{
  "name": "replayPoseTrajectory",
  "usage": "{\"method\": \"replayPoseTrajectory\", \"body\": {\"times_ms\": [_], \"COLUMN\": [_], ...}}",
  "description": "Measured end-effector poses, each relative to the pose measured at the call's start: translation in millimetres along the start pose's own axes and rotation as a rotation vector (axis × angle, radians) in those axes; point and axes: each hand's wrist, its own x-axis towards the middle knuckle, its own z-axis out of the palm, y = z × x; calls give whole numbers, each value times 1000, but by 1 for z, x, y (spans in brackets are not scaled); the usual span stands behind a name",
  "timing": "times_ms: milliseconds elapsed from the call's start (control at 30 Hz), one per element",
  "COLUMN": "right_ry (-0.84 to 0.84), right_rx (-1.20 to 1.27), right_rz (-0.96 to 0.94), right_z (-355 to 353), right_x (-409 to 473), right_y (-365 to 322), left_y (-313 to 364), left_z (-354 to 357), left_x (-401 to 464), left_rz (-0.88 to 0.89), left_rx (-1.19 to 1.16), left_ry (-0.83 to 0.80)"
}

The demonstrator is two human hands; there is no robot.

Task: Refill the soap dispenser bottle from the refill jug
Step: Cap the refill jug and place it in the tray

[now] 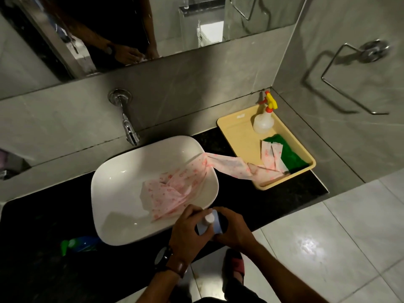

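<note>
A bathroom: white basin (pixel 122 215), wall tap (pixel 129 125), mirror (pixel 196 22), towel ring (pixel 354 84).

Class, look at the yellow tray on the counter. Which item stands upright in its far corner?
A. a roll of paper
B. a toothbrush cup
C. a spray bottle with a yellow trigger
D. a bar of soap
C: the spray bottle with the yellow trigger stands in the far corner of the yellow tray.

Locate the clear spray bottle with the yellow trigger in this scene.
In the head view the spray bottle stands upright at the far end of the yellow tray, right of the sink, in the wall corner.
</note>
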Motion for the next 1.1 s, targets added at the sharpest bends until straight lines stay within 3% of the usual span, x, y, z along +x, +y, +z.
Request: {"method": "replayPoseTrajectory", "body": {"times_ms": [467,633,867,1100], "right_ry": [48,63,106,80], "right_rx": [27,12,47,3], "right_rz": [-12,-15,-37,-46], "right_z": [-1,-4,-13,-13], "right_x": [-5,-6,-2,-1], "right_y": [-11,-14,-25,-28], "left_y": [-15,-17,-23,-8], "left_z": [-2,-5,-6,2], "left_x": [-10,-5,14,10], "left_rz": [44,61,-113,-7], "left_rx": [-183,-208,-301,-311], "left_ry": [112,35,235,-51]}}
